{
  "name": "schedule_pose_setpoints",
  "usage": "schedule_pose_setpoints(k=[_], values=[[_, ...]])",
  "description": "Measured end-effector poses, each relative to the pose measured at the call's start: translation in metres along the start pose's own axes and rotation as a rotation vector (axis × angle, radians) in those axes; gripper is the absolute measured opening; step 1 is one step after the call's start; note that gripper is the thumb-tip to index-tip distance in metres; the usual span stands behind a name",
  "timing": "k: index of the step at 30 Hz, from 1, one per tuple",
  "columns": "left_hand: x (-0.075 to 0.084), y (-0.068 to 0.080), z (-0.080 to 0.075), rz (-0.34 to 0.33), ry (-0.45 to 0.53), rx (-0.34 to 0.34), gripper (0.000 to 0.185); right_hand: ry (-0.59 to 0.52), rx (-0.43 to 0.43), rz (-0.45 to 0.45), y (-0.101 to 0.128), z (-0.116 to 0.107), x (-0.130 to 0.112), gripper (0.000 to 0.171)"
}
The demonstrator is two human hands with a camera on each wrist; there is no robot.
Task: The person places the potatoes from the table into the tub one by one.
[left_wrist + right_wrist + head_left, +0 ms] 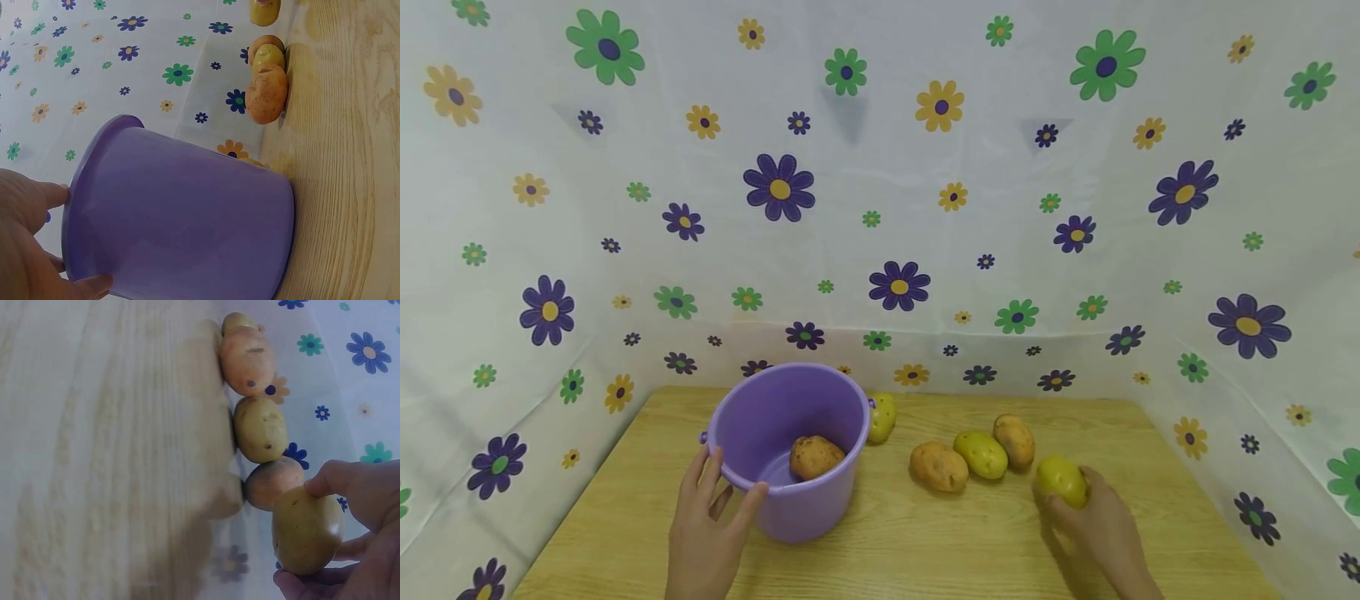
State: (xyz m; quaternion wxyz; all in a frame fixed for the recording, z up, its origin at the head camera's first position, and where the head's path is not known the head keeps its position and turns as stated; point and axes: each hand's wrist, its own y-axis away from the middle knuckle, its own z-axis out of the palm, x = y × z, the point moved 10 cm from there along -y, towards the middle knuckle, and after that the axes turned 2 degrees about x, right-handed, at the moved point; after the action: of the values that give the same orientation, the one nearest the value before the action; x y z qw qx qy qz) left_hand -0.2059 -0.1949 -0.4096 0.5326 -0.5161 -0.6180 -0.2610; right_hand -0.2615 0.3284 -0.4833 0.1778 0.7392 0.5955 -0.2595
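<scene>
A purple bucket (790,450) stands on the wooden table (925,542) with one brown potato (815,457) inside. My left hand (711,517) holds the bucket's near rim (72,206), thumb and fingers on either side. My right hand (1093,517) grips a yellow potato (1062,480) at the right, thumb and fingers curled round the same yellow potato (306,531). Three more potatoes lie in a row between: a brown one (938,467), a yellow-green one (981,454) and a brown one (1015,440). Another yellow potato (882,417) sits behind the bucket.
A white cloth with coloured flowers (880,208) walls the table at the back and both sides. Bare wood lies in front of the potatoes and between my hands.
</scene>
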Motion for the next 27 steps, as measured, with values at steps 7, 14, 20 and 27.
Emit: schedule_pose_setpoints(k=[7, 14, 20, 27], values=[[-0.002, -0.001, 0.001, -0.007, -0.011, -0.012, 0.087, 0.031, 0.054, -0.023, 0.001, -0.018, -0.012, 0.079], [-0.002, -0.002, 0.001, -0.007, -0.024, -0.024, 0.088, 0.017, 0.064, -0.039, 0.002, -0.033, -0.024, 0.078], [-0.003, -0.001, 0.001, -0.016, -0.029, -0.027, 0.088, 0.015, 0.067, -0.063, 0.002, -0.046, -0.037, 0.08], [-0.001, -0.001, 0.0, 0.004, -0.034, -0.02, 0.085, 0.024, 0.079, -0.086, 0.002, -0.062, -0.052, 0.079]])
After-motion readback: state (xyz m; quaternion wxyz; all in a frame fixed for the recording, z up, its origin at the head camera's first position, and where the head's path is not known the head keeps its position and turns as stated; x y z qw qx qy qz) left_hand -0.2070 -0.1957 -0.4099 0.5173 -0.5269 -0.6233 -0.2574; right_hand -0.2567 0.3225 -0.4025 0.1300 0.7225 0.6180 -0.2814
